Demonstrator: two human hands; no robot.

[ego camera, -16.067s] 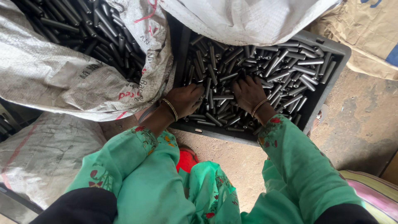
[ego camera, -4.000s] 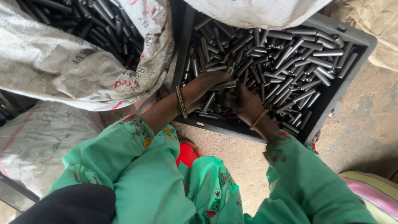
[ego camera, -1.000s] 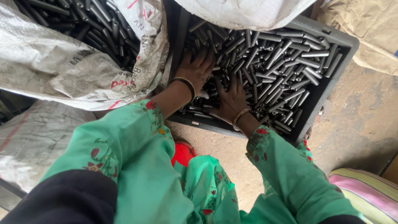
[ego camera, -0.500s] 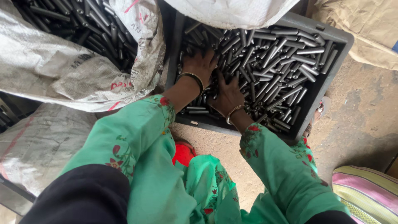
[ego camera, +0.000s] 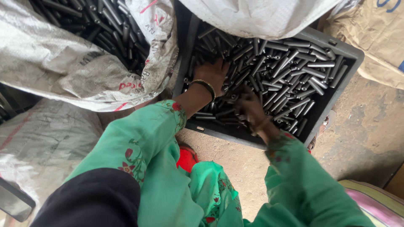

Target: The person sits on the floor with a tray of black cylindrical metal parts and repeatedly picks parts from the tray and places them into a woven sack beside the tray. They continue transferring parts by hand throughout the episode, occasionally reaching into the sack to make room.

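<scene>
**Both hands down among metal rods in a grey crate**

Far left: woven grey sack (ego camera: 63, 71), mouth open, packed with dark sack rods (ego camera: 97, 17); below it, a second grey sack (ego camera: 42, 138) lying on the floor.

Left of centre: left hand (ego camera: 212, 75), dark bangle (ego camera: 203, 86) at the wrist, laid palm down on the heap at the crate's left end, fingers bent into the pile. Open or clamped on a rod: cannot tell, fingertips buried.

Centre: grey plastic crate (ego camera: 252, 138) standing on the floor, its left wall just beside the open sack, its far edge under a white sack (ego camera: 261, 17). Inside, the crate rods (ego camera: 286, 71), short grey metal cylinders, lying loose and crossed in every direction.

Right of centre: right hand (ego camera: 250, 109), motion-blurred, low in the near part of the crate, touching the rods, near the left hand but apart from it. Grip: cannot tell, for the blur.

Far right: brown sack (ego camera: 378, 38) beyond the crate; bare concrete floor (ego camera: 370, 126).

Step in hand, as a judgement: raking and gathering through the loose rods, nothing lifted clear of the heap. Called for in a following move: fingers closed around a parallel bunch rather than crossed pieces, and a straight lift clear of the crate wall.
</scene>
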